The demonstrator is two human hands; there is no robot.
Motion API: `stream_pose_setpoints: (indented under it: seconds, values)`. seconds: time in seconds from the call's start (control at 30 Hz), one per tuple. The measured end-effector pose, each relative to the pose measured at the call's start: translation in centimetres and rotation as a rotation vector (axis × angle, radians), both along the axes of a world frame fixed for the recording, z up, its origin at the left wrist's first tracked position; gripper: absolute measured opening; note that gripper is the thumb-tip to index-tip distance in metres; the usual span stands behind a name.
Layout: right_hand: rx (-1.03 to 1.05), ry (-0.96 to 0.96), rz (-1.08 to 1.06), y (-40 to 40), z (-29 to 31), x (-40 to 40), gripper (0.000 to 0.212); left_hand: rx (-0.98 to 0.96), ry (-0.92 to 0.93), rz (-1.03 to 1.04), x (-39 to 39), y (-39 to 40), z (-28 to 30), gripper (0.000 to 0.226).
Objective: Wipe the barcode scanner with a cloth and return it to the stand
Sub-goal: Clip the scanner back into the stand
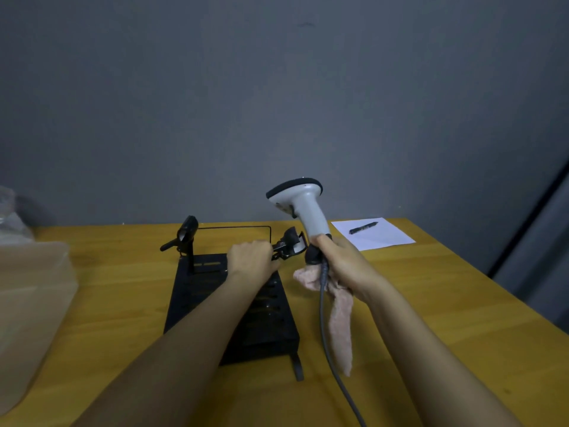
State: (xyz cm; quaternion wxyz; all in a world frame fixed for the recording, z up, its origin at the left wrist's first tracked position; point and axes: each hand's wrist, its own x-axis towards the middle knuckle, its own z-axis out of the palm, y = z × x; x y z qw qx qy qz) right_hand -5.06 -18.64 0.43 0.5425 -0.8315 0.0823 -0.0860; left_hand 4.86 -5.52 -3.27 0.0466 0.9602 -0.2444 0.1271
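Head view puts us above a yellow wooden table set against a grey wall. We see the right hand wrapped around the lower grip of a white-grey barcode scanner, holding it upright in the air with its dark-rimmed head at the top, tipped toward the left. In that same fist we find a pale pink cloth, bunched under the fingers and hanging down in a long strip toward the tabletop. The scanner's grey cable leaves the bottom of the grip and runs down in front of the cloth to the lower edge of the picture.

The left hand is closed on the black stand cradle, a clip-like holder that sits just left of the scanner's grip; whether the two touch we cannot tell. Below both forearms lies a black slotted metal base, with a thin wire frame rising at its far edge. At the far left corner of that base a second black holder stands on a short post.

Farther right on the table we see a white sheet of paper with a black pen lying on it. At the left edge a blurred, pale bag rests on the table.
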Motion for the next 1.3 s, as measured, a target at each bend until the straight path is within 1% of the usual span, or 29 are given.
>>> stream_pose_setpoints:
  seconds: [0.1, 0.2, 0.33, 0.43, 0.53, 0.6, 0.7, 0.8, 0.9, 1.0, 1.1, 1.2, 1.3]
  values:
    - [-0.044, -0.024, 0.008, 0.3, -0.2, 0.0, 0.027, -0.013, 0.005, 0.008, 0.0, 0.0, -0.5, 0.031]
    - [-0.065, -0.008, 0.01, 0.8, -0.6, 0.1, 0.027, -0.01, 0.016, 0.014, -0.1, 0.0, -0.8, 0.034]
    - [-0.132, 0.0, 0.011, 1.1, -1.4, 0.7, 0.028, -0.03, 0.05, 0.029, -0.3, 0.0, -0.8, 0.028]
    - [-0.226, 0.005, 0.013, 1.1, -1.4, 0.9, 0.03, -0.039, 0.067, 0.044, -0.3, 0.1, -0.9, 0.035]
    - [-0.249, 0.046, 0.036, 1.1, -1.3, 1.1, 0.033, -0.041, 0.08, 0.05, -0.3, 0.1, -1.0, 0.04]
    - [-0.284, 0.075, 0.032, 1.2, -1.4, 1.4, 0.035, -0.03, 0.082, 0.056, -0.3, 0.2, -0.8, 0.039]
    - [-0.415, 0.095, -0.007, 1.3, -1.9, 1.7, 0.047, -0.022, 0.086, 0.06, -0.4, 0.2, -0.6, 0.035]
    - [-0.496, 0.114, -0.043, 1.1, -1.8, 1.5, 0.06, -0.032, 0.083, 0.066, -0.6, 0.2, -0.5, 0.03]
    - [-0.587, 0.057, -0.116, 0.8, -1.4, 0.9, 0.069, -0.036, 0.078, 0.098, -0.8, 0.2, -0.3, 0.03]
    - [-0.654, -0.033, -0.21, 0.5, -0.7, 0.1, 0.064, -0.053, 0.084, 0.121, -1.0, 0.3, -0.3, 0.037]
    - [-0.687, -0.09, -0.261, 0.3, 0.3, -0.8, 0.054, -0.071, 0.085, 0.14, -1.6, 0.5, 0.0, 0.043]
    - [-0.687, -0.125, -0.282, 0.6, 1.2, -2.1, 0.046, -0.101, 0.072, 0.158, -2.6, 1.2, 1.1, 0.046]
    - [-0.626, -0.183, -0.279, 1.5, 2.4, -3.4, 0.04, -0.138, 0.063, 0.164, -4.0, 2.6, 2.6, 0.043]
